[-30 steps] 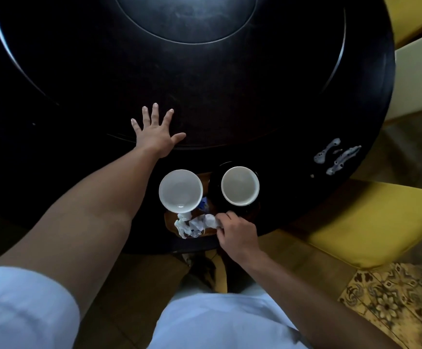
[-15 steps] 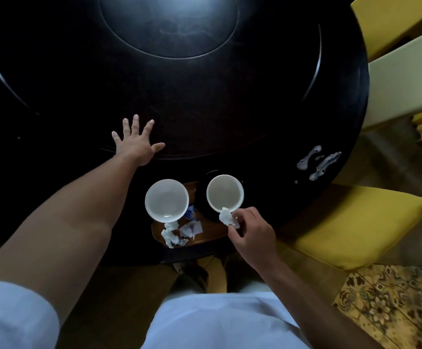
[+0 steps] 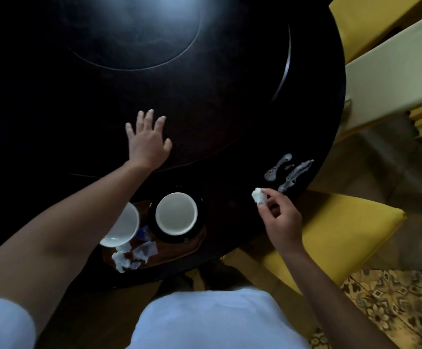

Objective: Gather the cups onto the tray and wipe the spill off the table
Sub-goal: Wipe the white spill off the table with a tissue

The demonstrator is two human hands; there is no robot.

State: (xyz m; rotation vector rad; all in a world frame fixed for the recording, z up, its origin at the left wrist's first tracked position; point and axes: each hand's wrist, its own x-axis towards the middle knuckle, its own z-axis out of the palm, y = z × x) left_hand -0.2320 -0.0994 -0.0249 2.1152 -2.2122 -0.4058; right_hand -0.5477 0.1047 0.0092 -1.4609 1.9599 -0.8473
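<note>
Two white cups stand on a brown tray [image 3: 179, 250] at the table's near edge: one cup [image 3: 176, 213] on a dark saucer, the other cup [image 3: 124, 225] partly behind my left forearm. My right hand [image 3: 279, 217] pinches a crumpled white tissue [image 3: 259, 196] just above the dark table, a short way below and left of the pale spill streaks [image 3: 287, 172]. My left hand [image 3: 148, 142] lies flat with spread fingers on the table top, beyond the cups.
More crumpled tissues [image 3: 129, 258] lie on the tray's near side. The round dark table [image 3: 217, 96] has a raised centre disc [image 3: 134, 34]. Yellow chairs [image 3: 335, 235] stand close to the table's right edge, near the spill.
My right hand lifted a tissue from the tray and carried it right, towards the spill. The view shifted; my left hand stays flat on the table.
</note>
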